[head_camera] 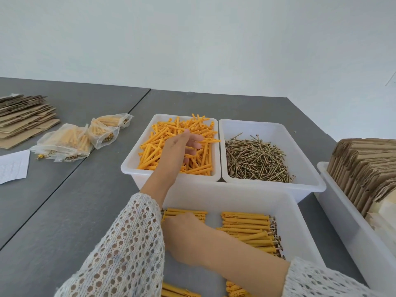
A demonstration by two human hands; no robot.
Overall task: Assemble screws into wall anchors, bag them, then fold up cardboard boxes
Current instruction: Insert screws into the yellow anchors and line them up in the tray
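My left hand (182,144) reaches into the white bin of loose yellow wall anchors (171,146), its fingers relaxed and spread just over the pile. Beside it on the right stands a white bin of brass screws (257,161). In the near white tray (235,198) lie rows of assembled anchors with screws (248,230). My right hand (184,234) crosses under my left forearm and rests on the tray's upper-left row of assembled anchors (188,213). Its fingers are hidden by my left sleeve.
Several filled clear bags (70,140) lie on the grey table at the left, with a stack of flat cardboard (23,116) behind them and a white paper sheet (12,166) in front. A white bin of upright folded cardboard (364,170) stands at the right.
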